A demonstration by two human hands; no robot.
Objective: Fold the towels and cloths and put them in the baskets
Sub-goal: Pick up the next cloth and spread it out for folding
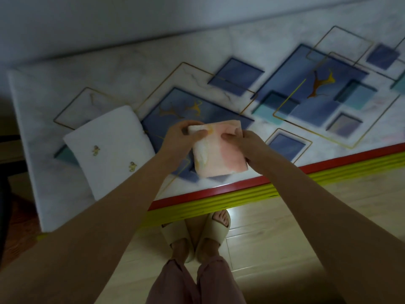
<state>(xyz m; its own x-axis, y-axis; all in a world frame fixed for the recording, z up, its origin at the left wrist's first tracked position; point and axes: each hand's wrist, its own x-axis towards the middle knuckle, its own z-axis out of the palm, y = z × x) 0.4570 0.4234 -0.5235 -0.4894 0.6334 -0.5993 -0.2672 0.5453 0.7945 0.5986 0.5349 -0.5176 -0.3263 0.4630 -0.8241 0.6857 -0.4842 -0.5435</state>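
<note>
A small folded cloth point(219, 154), pink and white with yellow marks, is held just above the table near its front edge. My left hand point(180, 142) pinches its upper left corner. My right hand point(245, 145) grips its right edge, thumb on top. A folded white towel point(109, 150) with small gold embroidered figures lies flat on the table to the left of my hands. No basket is in view.
The table point(328, 128) has a marble-look cover printed with blue squares and gold lines, and a red and yellow front edge point(219, 194). A pale wall runs behind it. Below are the wooden floor and my feet in light slippers point(197, 235).
</note>
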